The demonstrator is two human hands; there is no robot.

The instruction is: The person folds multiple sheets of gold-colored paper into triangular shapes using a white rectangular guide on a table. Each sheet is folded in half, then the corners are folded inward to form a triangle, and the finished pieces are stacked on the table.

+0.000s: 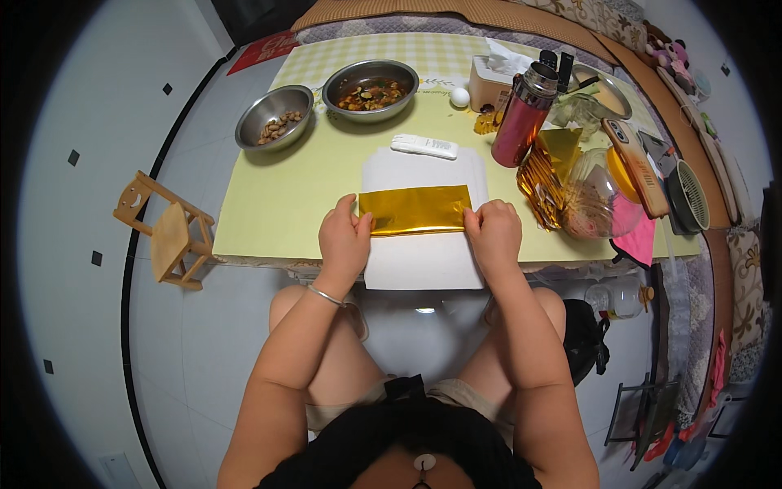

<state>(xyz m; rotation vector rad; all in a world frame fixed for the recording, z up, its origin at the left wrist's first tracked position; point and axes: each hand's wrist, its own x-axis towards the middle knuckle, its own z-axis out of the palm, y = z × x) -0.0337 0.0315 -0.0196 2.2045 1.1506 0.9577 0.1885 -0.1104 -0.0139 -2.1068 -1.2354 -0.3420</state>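
Note:
A flat, folded strip of shiny gold foil paper [415, 209] lies level over a white sheet [423, 265] at the table's front edge. My left hand [344, 238] pinches its left end, thumb on top. At the right end my right hand [495, 235] grips the foil in the same way. Part of the fingers of both hands is hidden beneath or behind the foil and thumbs. Just beyond the foil, on the white sheet, rests a white utility knife-like tool [423, 147].
Steel bowls of nuts [274, 116] and cooked food [371, 91] stand far left. At right are a red thermos [525, 114], gold folded foil [541, 187], a clear round jar [593, 196] and a phone [635, 167]. A small wooden chair [169, 231] stands left of the table.

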